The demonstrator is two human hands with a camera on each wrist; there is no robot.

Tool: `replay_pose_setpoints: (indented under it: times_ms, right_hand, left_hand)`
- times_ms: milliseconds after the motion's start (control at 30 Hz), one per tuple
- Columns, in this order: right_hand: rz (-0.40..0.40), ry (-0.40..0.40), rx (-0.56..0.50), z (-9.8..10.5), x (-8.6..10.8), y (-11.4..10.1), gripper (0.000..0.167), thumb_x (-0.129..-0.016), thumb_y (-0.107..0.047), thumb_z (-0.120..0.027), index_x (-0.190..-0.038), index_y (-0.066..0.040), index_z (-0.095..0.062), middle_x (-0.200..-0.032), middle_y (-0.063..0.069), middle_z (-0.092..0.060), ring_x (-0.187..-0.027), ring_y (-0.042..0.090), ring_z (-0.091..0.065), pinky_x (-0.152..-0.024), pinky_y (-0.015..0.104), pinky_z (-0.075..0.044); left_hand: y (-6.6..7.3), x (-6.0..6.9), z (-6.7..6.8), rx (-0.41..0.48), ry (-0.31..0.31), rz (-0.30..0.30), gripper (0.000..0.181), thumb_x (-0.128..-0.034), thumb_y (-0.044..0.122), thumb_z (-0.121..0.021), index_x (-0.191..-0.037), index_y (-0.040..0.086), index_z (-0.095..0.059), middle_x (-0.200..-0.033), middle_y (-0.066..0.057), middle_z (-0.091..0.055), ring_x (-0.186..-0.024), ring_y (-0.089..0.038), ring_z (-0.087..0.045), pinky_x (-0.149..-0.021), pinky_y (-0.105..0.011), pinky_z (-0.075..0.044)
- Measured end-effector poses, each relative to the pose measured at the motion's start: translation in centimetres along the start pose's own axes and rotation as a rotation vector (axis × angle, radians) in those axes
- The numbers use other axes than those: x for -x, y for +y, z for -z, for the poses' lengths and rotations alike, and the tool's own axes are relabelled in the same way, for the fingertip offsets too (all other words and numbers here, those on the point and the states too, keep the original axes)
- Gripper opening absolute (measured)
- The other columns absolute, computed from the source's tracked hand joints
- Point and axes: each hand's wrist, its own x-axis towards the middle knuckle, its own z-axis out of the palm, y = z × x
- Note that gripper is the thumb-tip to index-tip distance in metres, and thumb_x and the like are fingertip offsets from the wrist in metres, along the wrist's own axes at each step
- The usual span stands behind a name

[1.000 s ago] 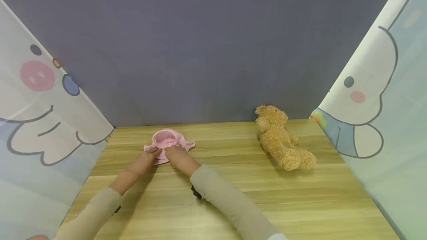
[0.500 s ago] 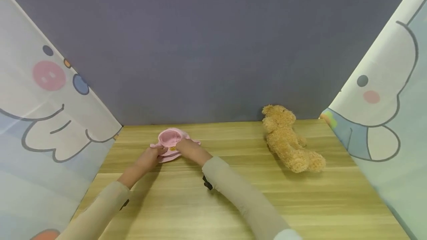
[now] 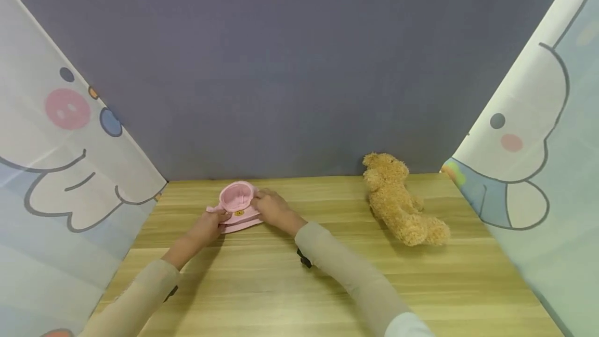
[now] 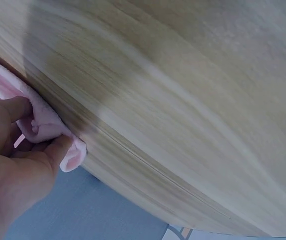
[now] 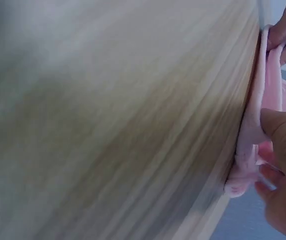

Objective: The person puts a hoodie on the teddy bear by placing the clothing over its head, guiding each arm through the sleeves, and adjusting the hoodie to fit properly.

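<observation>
A small pink hooded doll garment (image 3: 243, 216) with a round yellow badge lies near the table's back edge, its hood opening facing up. My left hand (image 3: 207, 228) grips its left side; in the left wrist view the thumb and fingers of that hand (image 4: 20, 170) pinch the pink cloth (image 4: 45, 122) beside a short sleeve. On the other side, my right hand (image 3: 273, 209) holds the garment near the hood. In the right wrist view the right thumb presses the front hem (image 5: 252, 122), with the fingers behind the cloth.
A tan teddy bear (image 3: 393, 202) lies on its side at the right back of the wooden table (image 3: 281, 285). A grey panel (image 3: 299, 66) rises behind, and cartoon-print curtains (image 3: 505, 186) flank both sides.
My right hand has shifted from the garment's middle front to its right side, uncovering the yellow badge. The left hand keeps its hold on the left side. The bear lies as before.
</observation>
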Motion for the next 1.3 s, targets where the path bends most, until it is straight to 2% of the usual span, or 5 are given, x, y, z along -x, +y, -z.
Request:
replay_pose_setpoints:
  times_ms: [167,433,667,967,1300]
  right_hand:
    - [0.041,-0.058,-0.014,-0.3,-0.3,-0.1,0.062,-0.092,-0.024,-0.076,-0.148,-0.011,-0.052,-0.151,0.008,-0.052,-0.129,0.021,-0.058,-0.105,0.027,-0.047]
    - [0.047,-0.037,0.13,-0.2,-0.1,-0.4,0.024,-0.1,-0.015,-0.063,-0.122,-0.021,-0.069,-0.111,0.001,-0.069,-0.095,0.015,-0.069,-0.076,0.023,-0.057]
    - [-0.118,-0.006,-0.117,-0.3,-0.3,-1.1,0.023,-0.107,-0.024,-0.052,-0.112,-0.017,-0.074,-0.099,0.006,-0.075,-0.091,0.021,-0.073,-0.074,0.03,-0.058]
    - [-0.148,0.006,0.128,1.2,1.4,1.2,0.03,-0.103,-0.017,-0.059,-0.127,-0.034,-0.069,-0.11,-0.004,-0.074,-0.086,0.016,-0.072,-0.056,0.028,-0.057]
    - [0.037,0.148,0.126,6.8,4.2,6.8,0.041,-0.094,-0.006,-0.068,-0.132,-0.021,-0.068,-0.132,0.001,-0.068,-0.122,0.021,-0.064,-0.102,0.034,-0.051]
  left_hand:
    - [0.2,0.4,-0.2,0.002,0.009,0.061,0.04,-0.0813,-0.01,-0.07,-0.121,-0.01,-0.068,-0.125,-0.032,-0.063,-0.112,-0.053,-0.061,-0.093,-0.059,-0.051]
    - [0.3,0.0,-1.0,0.005,0.037,0.041,0.037,-0.0828,-0.007,-0.071,-0.12,-0.01,-0.069,-0.123,-0.033,-0.064,-0.11,-0.053,-0.062,-0.093,-0.059,-0.051]
    - [-1.0,0.0,-0.4,-0.025,0.083,-0.057,0.029,-0.0802,-0.008,-0.076,-0.109,-0.006,-0.074,-0.104,-0.024,-0.073,-0.094,-0.045,-0.07,-0.08,-0.055,-0.056]
    - [-0.9,-1.8,0.3,0.006,0.104,-0.112,0.043,-0.0839,-0.011,-0.069,-0.127,-0.008,-0.064,-0.125,-0.031,-0.063,-0.111,-0.049,-0.064,-0.09,-0.057,-0.054]
    - [3.7,-5.2,1.9,-0.02,0.105,-0.153,0.055,-0.091,-0.005,-0.066,-0.144,-0.007,-0.049,-0.14,-0.033,-0.053,-0.12,-0.05,-0.059,-0.093,-0.057,-0.052]
